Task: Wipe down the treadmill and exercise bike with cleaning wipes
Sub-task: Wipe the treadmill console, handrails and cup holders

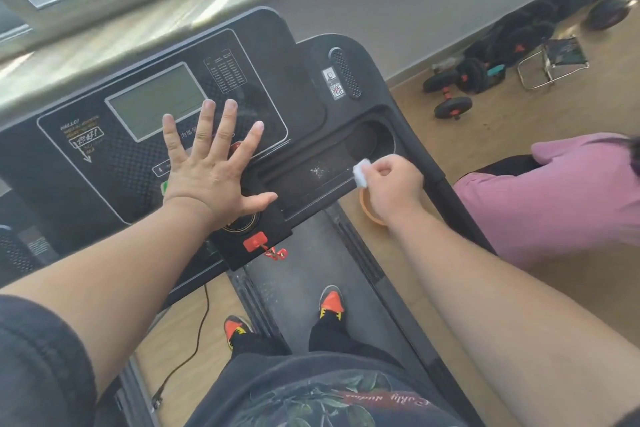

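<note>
While the left hand (211, 170) lies flat with fingers spread on the treadmill console (114, 156), holding nothing, the right hand (391, 184) pinches a small folded white wipe (362, 172) between curled fingers and thumb. The wipe sits at the right end of the console's shallow tray (311, 180), just below the round cup well (372, 140), and pokes out of the fist toward the left. The console is black and dusty, its long axis running from lower left to upper right across the view, with a grey screen (159, 100) facing up toward the person. The dark belt (311, 288) runs down from the console toward the person's orange-and-black shoes (330, 300). A whitish smear (317, 172) marks the tray. Dumbbells (450, 94) lie on the wooden floor to the right.
</note>
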